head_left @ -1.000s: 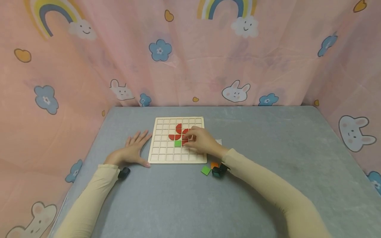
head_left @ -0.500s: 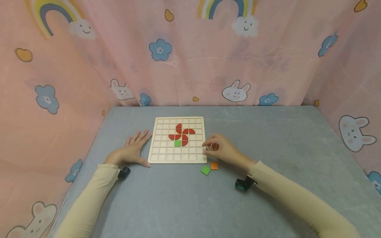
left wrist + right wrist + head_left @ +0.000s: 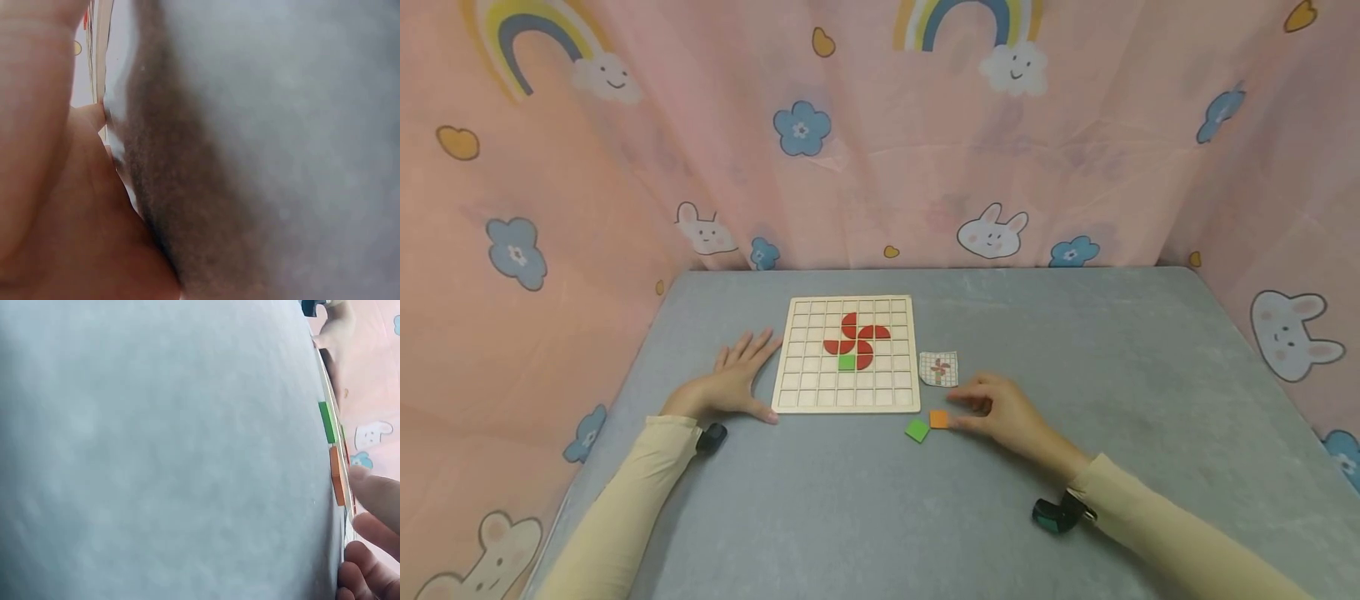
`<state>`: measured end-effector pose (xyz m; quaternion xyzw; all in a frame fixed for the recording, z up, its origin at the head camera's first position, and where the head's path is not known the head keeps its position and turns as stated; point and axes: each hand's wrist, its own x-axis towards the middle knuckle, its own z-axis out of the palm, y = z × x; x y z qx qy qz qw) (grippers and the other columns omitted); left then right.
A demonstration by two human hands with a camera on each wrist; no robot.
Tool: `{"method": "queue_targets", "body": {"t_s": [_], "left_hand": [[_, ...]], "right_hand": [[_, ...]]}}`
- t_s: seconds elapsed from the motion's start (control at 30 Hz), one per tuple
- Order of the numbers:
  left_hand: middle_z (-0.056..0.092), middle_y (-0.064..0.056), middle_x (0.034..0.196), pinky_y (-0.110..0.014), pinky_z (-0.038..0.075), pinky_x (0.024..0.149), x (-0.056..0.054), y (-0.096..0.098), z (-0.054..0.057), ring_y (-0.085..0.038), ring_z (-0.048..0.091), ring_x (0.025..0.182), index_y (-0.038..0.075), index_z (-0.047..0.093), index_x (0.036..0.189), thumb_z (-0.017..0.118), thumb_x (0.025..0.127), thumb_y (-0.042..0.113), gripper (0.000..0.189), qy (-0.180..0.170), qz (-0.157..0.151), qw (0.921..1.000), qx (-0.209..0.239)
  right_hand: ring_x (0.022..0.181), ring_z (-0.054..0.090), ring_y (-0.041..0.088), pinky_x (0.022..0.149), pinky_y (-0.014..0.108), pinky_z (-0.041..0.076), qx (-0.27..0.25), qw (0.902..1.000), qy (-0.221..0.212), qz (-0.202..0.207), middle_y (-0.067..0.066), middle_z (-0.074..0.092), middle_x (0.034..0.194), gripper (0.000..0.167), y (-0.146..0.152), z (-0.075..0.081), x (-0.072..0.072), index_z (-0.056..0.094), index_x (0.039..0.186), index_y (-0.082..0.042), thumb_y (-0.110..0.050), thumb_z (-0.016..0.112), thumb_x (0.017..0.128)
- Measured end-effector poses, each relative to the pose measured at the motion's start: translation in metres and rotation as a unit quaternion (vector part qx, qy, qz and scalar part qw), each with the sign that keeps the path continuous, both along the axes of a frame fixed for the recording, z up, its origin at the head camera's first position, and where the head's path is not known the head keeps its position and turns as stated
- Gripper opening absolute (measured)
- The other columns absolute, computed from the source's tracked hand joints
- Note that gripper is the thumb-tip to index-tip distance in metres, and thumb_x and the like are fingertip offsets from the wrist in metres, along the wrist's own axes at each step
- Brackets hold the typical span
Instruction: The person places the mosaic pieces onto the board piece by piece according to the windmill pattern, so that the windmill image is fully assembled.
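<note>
My left hand (image 3: 733,382) lies spread beside the wooden grid board (image 3: 808,379), its fingertips and thumb at the board's left edge. Near the middle of the grid, several red curved pieces (image 3: 850,326) form a pinwheel, with a green square tile (image 3: 847,362) under its lower left. My right hand (image 3: 1011,421) is at a small orange square tile (image 3: 939,419) off the board's lower right corner. Its thumb tip is right at the tile's edge, the other fingers loosely bent and apart from the thumb. In the right wrist view the thumb (image 3: 375,490) overlaps the orange tile (image 3: 337,476).
A loose green square tile (image 3: 917,430) lies left of the orange one. Between board and right hand is a small pattern card (image 3: 928,371) with a printed grid and pinwheel. The grey tabletop (image 3: 820,508) ends at a pink patterned curtain (image 3: 880,167).
My right hand has left the red pieces on the board and moved right and toward me, to the orange tile. The pattern card has come into full view. My left hand has stayed put.
</note>
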<state>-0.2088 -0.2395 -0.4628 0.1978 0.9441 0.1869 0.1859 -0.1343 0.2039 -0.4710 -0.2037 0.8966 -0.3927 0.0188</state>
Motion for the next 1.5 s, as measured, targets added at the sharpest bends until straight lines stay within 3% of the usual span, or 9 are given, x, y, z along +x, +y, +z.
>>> {"method": "queue_targets", "body": {"t_s": [0.43,0.9,1.5], "left_hand": [[-0.004,-0.015,0.169,-0.072,-0.008,0.116,0.003,0.001,0.001,-0.046,-0.009,0.153,0.014,0.009,0.16,0.09,0.059,0.054,0.135,-0.006,0.005,1.0,-0.002],[-0.003,-0.017,0.168,-0.072,-0.009,0.116,0.004,0.001,0.002,-0.047,-0.009,0.153,0.013,0.01,0.16,0.09,0.059,0.054,0.135,-0.005,0.005,1.0,0.002],[-0.003,-0.015,0.169,-0.072,-0.007,0.116,0.001,0.001,0.0,-0.045,-0.009,0.153,0.016,0.009,0.16,0.09,0.059,0.054,0.136,0.003,0.004,1.0,-0.001]], "right_hand": [[0.08,0.051,0.007,0.072,0.022,0.043,0.013,0.9997,0.009,-0.017,-0.006,0.064,0.091,0.032,-0.006,-0.009,0.006,0.077,0.094,-0.021,-0.027,0.092,0.066],[0.077,0.047,0.007,0.069,0.021,0.04,0.014,0.9995,0.016,-0.023,-0.005,0.063,0.088,0.026,-0.008,-0.01,0.006,0.076,0.09,-0.022,-0.026,0.09,0.069],[0.079,0.052,0.007,0.071,0.022,0.044,0.006,0.9993,0.024,-0.028,-0.006,0.064,0.088,0.021,-0.008,-0.01,0.005,0.076,0.088,-0.021,-0.024,0.089,0.072]]}}
